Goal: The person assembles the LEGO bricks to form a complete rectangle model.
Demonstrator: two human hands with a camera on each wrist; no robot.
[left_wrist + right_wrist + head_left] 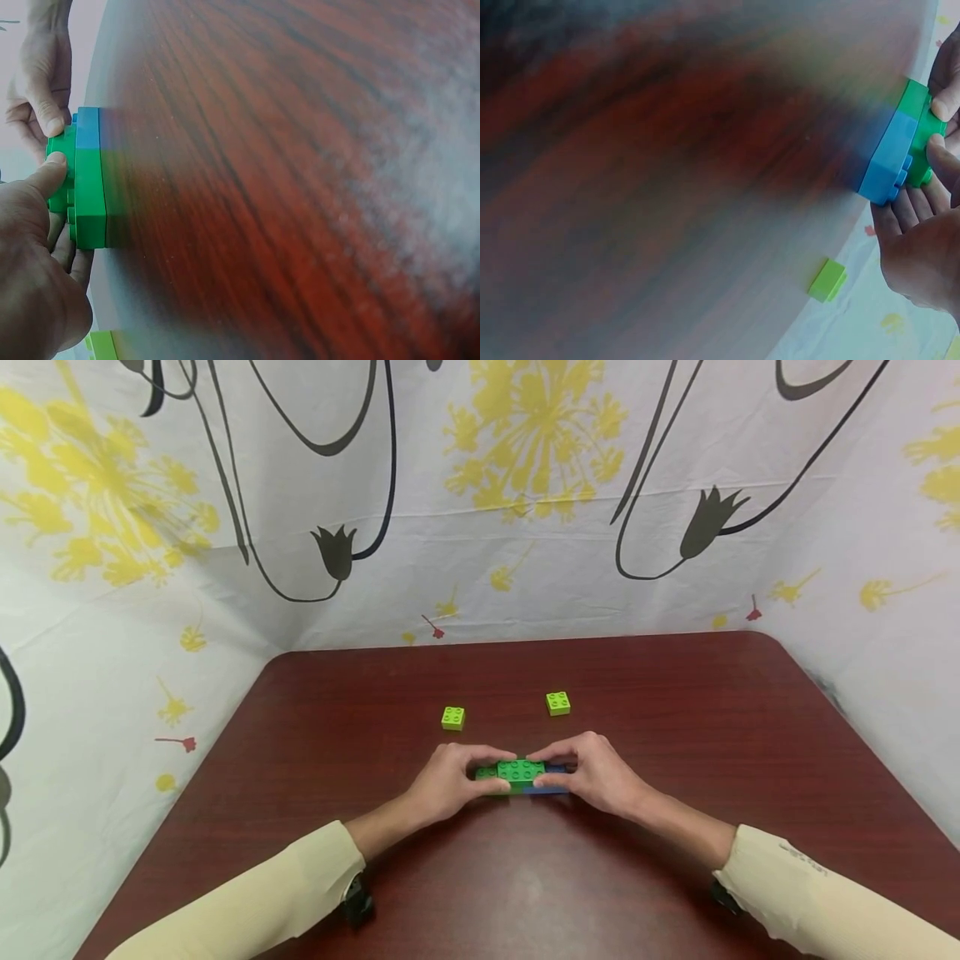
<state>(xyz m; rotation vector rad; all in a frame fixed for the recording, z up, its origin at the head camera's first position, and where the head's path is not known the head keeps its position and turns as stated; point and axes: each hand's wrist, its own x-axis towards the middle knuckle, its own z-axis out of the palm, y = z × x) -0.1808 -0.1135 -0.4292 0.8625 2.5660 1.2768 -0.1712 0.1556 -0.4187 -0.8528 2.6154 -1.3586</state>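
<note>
A green toy brick (521, 771) lies across two bricks set end to end, a green one (91, 199) on the left and a blue one (890, 159) on the right. From the left side, my left hand (448, 782) pinches the upper green brick between thumb and fingers. My right hand (597, 774) does the same from the right, its thumb on the near face and fingertips on the far side. Both hands partly cover the lower bricks. In the left wrist view the stack rests on the table, studs facing up from it.
Behind the hands sit two small lime bricks, one to the left (453, 718) and one to the right (558, 703). The dark red-brown table (360, 693) ends at a white cloth (555, 585) printed with flowers, hanging at the back and sides.
</note>
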